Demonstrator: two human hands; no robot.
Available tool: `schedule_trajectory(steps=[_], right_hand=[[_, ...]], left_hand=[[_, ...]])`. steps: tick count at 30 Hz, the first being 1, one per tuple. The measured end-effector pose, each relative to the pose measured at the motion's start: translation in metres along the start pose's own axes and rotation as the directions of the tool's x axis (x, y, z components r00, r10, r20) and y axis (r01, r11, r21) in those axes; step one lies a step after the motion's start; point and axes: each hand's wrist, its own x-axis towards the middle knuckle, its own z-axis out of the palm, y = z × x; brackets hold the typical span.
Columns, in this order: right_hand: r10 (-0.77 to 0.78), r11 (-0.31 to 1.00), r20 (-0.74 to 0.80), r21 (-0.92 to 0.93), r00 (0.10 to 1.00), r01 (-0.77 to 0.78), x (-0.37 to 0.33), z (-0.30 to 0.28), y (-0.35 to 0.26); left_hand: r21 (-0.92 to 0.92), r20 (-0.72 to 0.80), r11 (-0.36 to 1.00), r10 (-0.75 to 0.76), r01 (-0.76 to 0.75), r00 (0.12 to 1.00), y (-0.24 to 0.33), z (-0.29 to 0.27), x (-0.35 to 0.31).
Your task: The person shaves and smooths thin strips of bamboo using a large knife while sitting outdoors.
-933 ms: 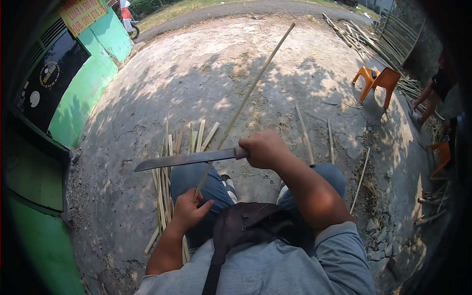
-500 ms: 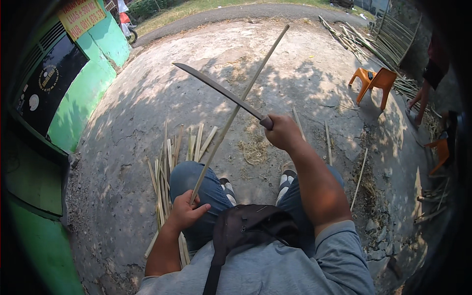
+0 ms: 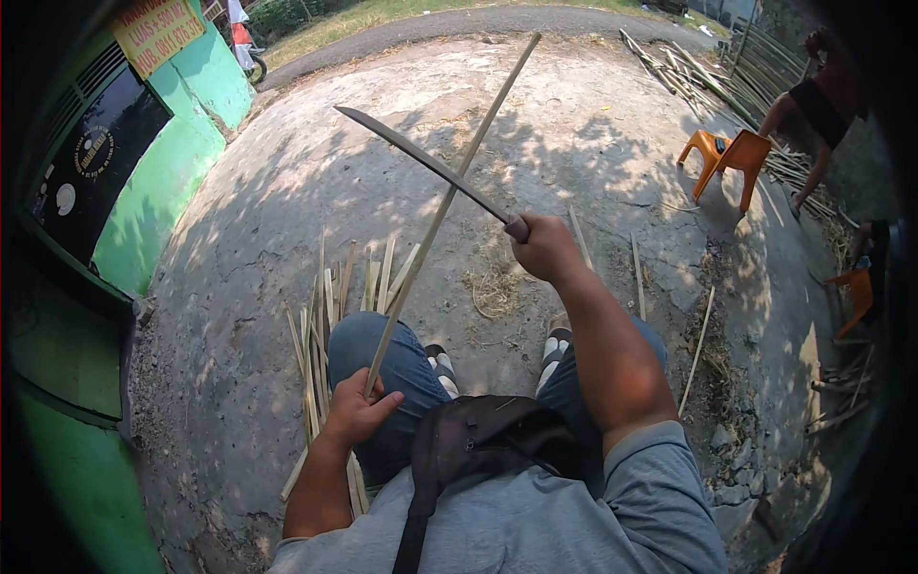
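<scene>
My left hand [image 3: 360, 409] grips the lower end of a long bamboo strip [image 3: 406, 279] beside my left knee. The strip slants up and away to the right. My right hand [image 3: 549, 247] is closed round the dark handle of a machete [image 3: 421, 156], whose long blade points up and to the left. Blade and strip cross a little past the middle of the strip; the blade passes over it and seems to touch it. More bamboo strips [image 3: 312, 356] lie in a loose bundle by my left leg.
Several single strips [image 3: 639, 277] lie on the concrete to my right, and dry shavings [image 3: 494, 292] between my feet. An orange chair [image 3: 736, 167] stands at the right, near a person [image 3: 820, 105]. Bamboo poles [image 3: 684, 77] are piled behind it. A green wall [image 3: 158, 206] borders the left.
The strip's far end has swung slightly left, and the machete has shifted a little higher with its tip raised. At the right, the person has moved further into view, bending over.
</scene>
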Motion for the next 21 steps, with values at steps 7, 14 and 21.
schedule_trajectory(steps=[7,14,21], right_hand=[[-0.067,0.987,0.232,-0.129,0.970,0.099,-0.021,0.001,-0.028],[-0.365,0.815,0.496,-0.239,0.788,0.528,-0.040,0.029,-0.069],[0.023,0.995,0.122,-0.101,0.992,-0.011,-0.007,-0.007,-0.014]], left_hand=[[0.011,0.012,0.999,0.034,-0.035,0.999,0.005,0.000,0.000],[0.066,0.007,0.998,0.005,-0.006,1.000,0.003,-0.001,0.000],[0.081,0.030,0.993,0.089,-0.091,0.996,0.007,-0.001,0.001]])
